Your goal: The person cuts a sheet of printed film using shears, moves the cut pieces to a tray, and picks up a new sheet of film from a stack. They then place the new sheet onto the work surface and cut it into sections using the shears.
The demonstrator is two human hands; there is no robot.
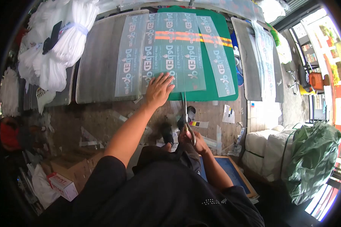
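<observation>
Printed translucent sheets (174, 56) with white lettering lie over a green board (216, 85) and a grey board. My left hand (160, 89) rests flat on the sheet near its front edge, fingers spread. Below that edge, my right hand (191, 139) is wrapped round the handles of long metal scissors (185, 117). The blades point forward, their tips at the front edge of the sheet. A separate printed strip (217, 56) lies at a slant on the green board, to the right. Orange and yellow bands cross the upper part of the sheets.
White bundled plastic (74, 41) with a black object on it hangs at the left. More printed strips (267, 60) lie on the right board. Cardboard boxes (70, 164) and a white-red box (62, 186) stand lower left; wrapped bales (269, 151) and a green sack (312, 159) lower right.
</observation>
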